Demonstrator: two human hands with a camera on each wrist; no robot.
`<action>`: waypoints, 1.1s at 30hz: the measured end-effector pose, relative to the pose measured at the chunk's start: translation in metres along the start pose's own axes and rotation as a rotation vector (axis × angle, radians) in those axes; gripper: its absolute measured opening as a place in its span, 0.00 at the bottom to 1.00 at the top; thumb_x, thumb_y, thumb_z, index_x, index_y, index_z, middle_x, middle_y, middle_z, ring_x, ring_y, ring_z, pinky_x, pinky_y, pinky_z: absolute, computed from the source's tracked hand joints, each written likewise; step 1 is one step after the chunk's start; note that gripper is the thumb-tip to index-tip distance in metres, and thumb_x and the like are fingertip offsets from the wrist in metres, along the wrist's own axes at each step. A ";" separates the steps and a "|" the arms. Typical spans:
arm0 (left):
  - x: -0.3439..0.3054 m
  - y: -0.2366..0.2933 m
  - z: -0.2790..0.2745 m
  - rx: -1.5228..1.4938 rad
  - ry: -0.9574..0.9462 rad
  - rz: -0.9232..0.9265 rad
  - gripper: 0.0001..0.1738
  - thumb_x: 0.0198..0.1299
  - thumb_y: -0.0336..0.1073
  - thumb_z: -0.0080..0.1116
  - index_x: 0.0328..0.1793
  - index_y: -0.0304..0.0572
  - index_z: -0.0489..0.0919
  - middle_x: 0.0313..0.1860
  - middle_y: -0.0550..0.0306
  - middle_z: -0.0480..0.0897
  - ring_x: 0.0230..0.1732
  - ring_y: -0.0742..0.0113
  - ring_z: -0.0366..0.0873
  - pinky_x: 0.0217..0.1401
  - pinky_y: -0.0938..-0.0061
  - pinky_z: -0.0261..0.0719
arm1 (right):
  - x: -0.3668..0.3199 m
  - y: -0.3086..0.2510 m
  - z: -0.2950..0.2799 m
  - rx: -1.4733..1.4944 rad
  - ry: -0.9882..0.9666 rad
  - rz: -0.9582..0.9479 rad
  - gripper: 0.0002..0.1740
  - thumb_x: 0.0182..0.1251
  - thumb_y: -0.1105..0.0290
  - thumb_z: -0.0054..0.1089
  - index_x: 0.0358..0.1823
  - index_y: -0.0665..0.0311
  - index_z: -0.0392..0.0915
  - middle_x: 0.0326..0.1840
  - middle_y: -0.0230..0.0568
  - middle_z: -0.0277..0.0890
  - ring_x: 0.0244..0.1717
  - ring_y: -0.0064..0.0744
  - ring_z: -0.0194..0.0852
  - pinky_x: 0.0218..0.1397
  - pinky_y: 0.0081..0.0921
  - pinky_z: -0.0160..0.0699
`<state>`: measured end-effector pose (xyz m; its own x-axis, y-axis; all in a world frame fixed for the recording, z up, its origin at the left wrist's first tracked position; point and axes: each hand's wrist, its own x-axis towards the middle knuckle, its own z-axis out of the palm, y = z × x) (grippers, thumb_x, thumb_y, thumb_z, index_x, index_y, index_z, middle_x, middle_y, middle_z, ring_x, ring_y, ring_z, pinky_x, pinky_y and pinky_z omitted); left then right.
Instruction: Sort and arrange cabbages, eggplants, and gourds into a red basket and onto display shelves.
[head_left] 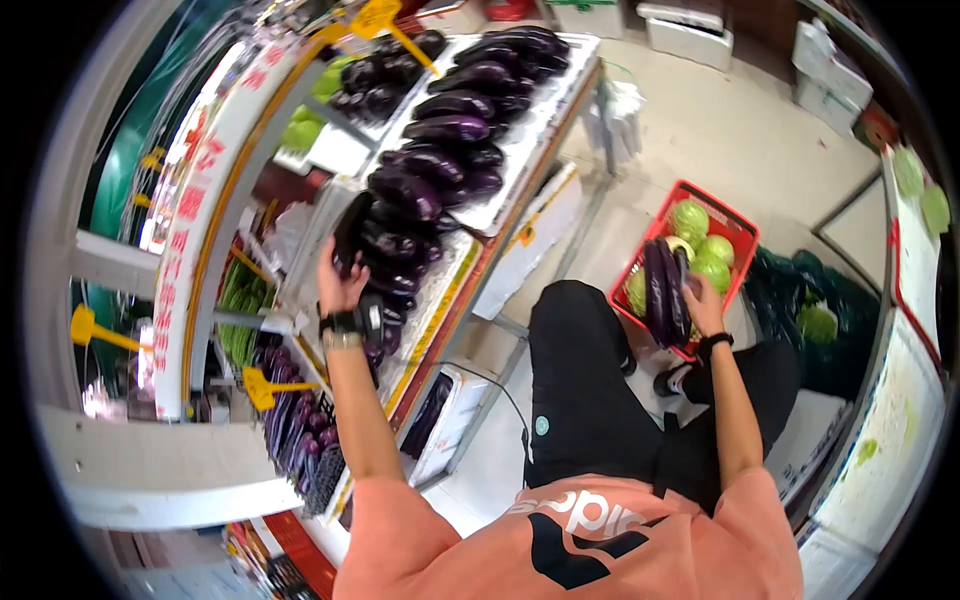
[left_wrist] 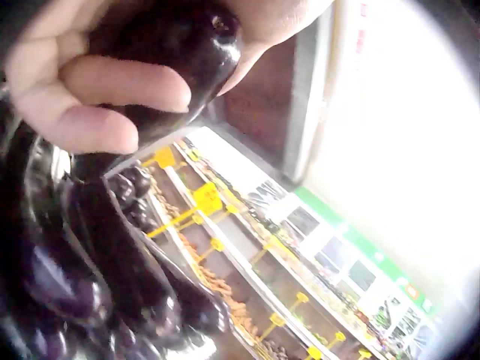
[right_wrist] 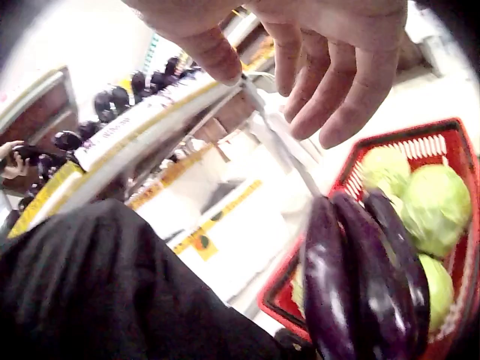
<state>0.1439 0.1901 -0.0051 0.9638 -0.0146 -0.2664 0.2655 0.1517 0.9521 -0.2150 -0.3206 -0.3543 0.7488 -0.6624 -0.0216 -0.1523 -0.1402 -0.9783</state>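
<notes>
At the vegetable stand, my left hand point(head_left: 343, 280) grips a dark, glossy eggplant point(head_left: 349, 232). Curled fingers point(left_wrist: 124, 82) wrap around this eggplant point(left_wrist: 176, 56) in the left wrist view, its rounded end poking out past them. More eggplants point(head_left: 405, 190) lie in rows right beside that hand. On the other side, my right hand point(head_left: 703, 305) hovers at the red basket point(head_left: 748, 228), its fingers point(right_wrist: 341, 82) loosely bent with nothing held. Below it, several long purple eggplants point(right_wrist: 367, 277) lie on top of pale green cabbages point(right_wrist: 435, 210) in the basket.
A white tray point(head_left: 585, 48) on the stand bears more eggplants. Yellow price tags point(head_left: 266, 388) stick out along the shelves. Dark green plastic point(head_left: 845, 350) lies right of the basket, beside a white counter point(head_left: 860, 480). White boxes point(head_left: 690, 38) stand on the floor at the back.
</notes>
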 end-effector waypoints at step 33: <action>-0.205 -0.144 0.097 0.932 -0.305 0.327 0.17 0.70 0.32 0.59 0.62 0.36 0.79 0.54 0.50 0.85 0.51 0.63 0.84 0.55 0.69 0.79 | 0.029 0.095 -0.027 -0.495 0.094 0.356 0.48 0.50 0.62 0.78 0.69 0.68 0.59 0.53 0.65 0.80 0.56 0.59 0.81 0.62 0.43 0.77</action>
<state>-0.0891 0.0757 -0.0731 0.9239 -0.3796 -0.0484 -0.2202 -0.6307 0.7441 -0.2254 -0.3728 -0.4425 0.5406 -0.7901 -0.2888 -0.6806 -0.2091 -0.7022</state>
